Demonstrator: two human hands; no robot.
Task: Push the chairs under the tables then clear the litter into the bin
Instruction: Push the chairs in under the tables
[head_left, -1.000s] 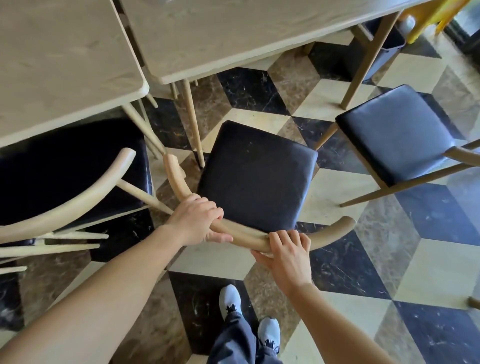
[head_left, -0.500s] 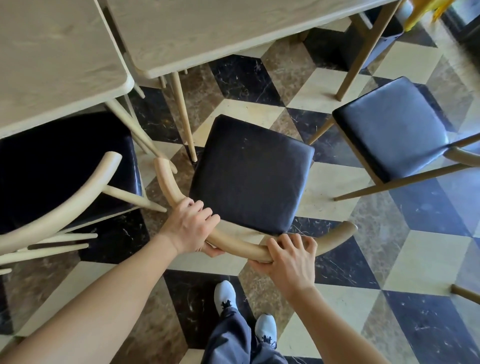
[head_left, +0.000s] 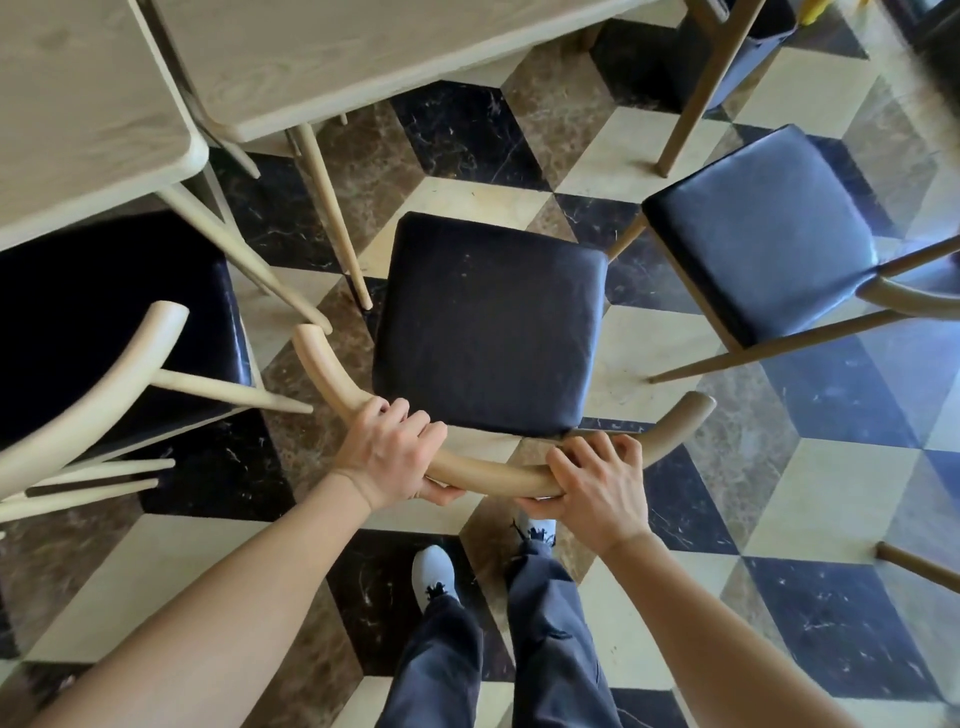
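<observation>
Head view, both hands' fingers (head_left: 410, 421) wrapped tight — chair backrest (head_left: 493, 475).

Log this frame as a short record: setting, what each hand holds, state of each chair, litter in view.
setting: checkered floor, two tables
left hand: shut on middle chair's backrest
right hand: shut on same backrest
middle chair: seat fully clear of the table, not yet pushed in
left chair: seat partly under left table
right chair: pulled out, angled
litter: none visible
bin: dark container behind the table leg, possibly the bin
</observation>
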